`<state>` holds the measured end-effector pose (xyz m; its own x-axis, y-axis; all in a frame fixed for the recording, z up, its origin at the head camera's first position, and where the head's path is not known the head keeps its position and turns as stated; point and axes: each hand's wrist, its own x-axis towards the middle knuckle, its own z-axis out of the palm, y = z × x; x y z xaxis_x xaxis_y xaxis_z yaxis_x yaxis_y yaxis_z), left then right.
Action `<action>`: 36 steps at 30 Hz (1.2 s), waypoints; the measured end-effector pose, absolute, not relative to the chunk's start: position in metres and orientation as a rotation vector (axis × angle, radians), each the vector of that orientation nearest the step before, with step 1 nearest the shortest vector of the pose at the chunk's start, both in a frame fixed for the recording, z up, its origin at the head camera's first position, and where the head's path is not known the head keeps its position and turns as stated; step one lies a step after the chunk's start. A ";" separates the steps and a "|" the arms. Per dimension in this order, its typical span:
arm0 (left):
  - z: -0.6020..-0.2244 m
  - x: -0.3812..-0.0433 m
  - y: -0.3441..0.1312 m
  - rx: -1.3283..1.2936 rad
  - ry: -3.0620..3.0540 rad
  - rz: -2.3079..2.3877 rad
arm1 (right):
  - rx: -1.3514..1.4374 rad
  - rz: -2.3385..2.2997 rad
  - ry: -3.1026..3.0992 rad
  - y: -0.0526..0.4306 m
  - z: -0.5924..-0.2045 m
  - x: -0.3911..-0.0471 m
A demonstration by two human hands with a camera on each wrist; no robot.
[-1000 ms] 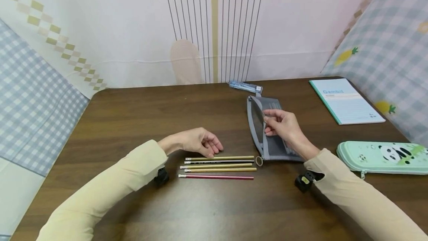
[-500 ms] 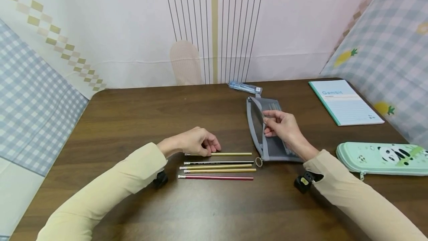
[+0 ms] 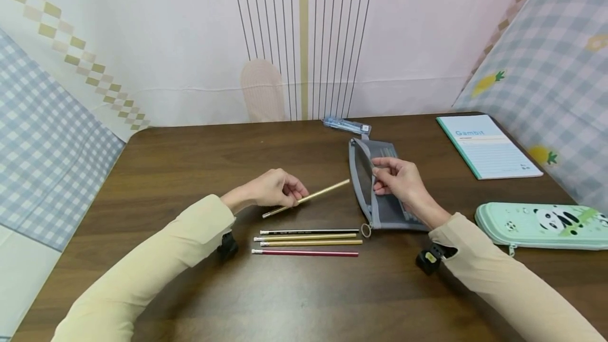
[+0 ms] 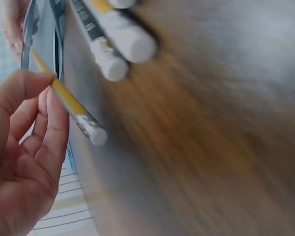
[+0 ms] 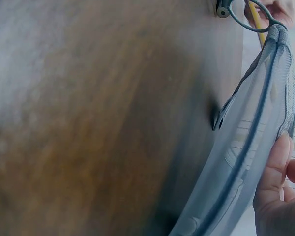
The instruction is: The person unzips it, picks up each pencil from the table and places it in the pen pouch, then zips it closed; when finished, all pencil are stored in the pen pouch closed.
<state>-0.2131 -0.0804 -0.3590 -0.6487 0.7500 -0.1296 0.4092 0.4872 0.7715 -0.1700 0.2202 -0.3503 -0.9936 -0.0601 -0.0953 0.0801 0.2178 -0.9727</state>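
My left hand (image 3: 275, 189) pinches a yellow pencil (image 3: 325, 190) between thumb and fingers near its eraser end. The pencil slants up to the right, its far tip right at the mouth of a grey zip pencil pouch (image 3: 391, 210). In the left wrist view the white eraser (image 4: 98, 136) points back toward the camera. My right hand (image 3: 399, 178) pinches the edge of the pouch's opening, which gapes on its left side. Below the left hand lie a black pencil (image 3: 309, 231), two more yellow pencils (image 3: 328, 243) and a red pencil (image 3: 309, 253), side by side.
A blue clear packet (image 3: 347, 125) lies behind the pouch at the table's back edge. On the right are a notebook (image 3: 494, 152) and a mint panda pencil case (image 3: 513, 220). The pouch's zip ring (image 3: 366, 230) sits close to the pencil ends.
My left hand has taken hold of the farthest yellow pencil, moved it away from the row and turned its far tip toward the pouch. The right hand stays at the pouch edge.
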 end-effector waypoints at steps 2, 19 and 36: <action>-0.358 -0.215 -0.075 0.869 2.265 1.101 | 0.022 -1.899 2.363 0.220 -0.350 -0.170; -0.363 -0.225 0.022 0.115 1.739 1.626 | 0.031 -1.916 2.344 0.217 -0.353 -0.171; -0.365 -0.215 0.073 0.014 1.702 1.808 | 0.021 -1.911 2.342 0.216 -0.352 -0.171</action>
<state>-0.2145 0.0728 -0.3653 -0.7906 0.4525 -0.4126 -0.4391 0.0508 0.8970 -0.1711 0.2159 -0.3520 -0.9929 -0.0641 -0.1005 0.0856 0.2037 -0.9753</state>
